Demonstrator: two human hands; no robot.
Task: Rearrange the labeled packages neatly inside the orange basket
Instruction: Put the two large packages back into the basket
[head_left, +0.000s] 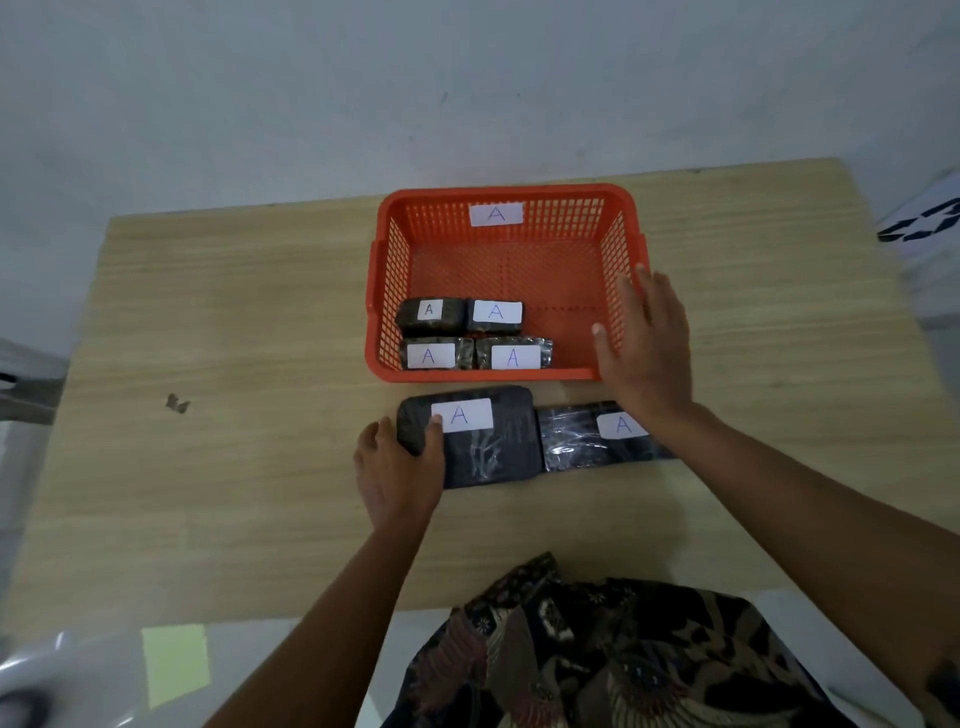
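The orange basket (395, 249) stands at the table's far middle, with a white "A" label on its back wall. Several small dark packages with "A" labels (441, 322) lie in its near left corner, in two rows. In front of the basket lie two larger dark packages with "A" labels. My left hand (397, 470) grips the left edge of the left large package (493, 452). The right large package (576, 439) is partly hidden under my right arm. My right hand (649, 343) rests flat, fingers apart, over the basket's near right corner.
The wooden table (234, 364) has a small dark mark (177, 403) on its left part. A pale wall stands behind the table. A yellow-green paper (176, 665) lies on the floor at lower left. My patterned clothing shows at the bottom.
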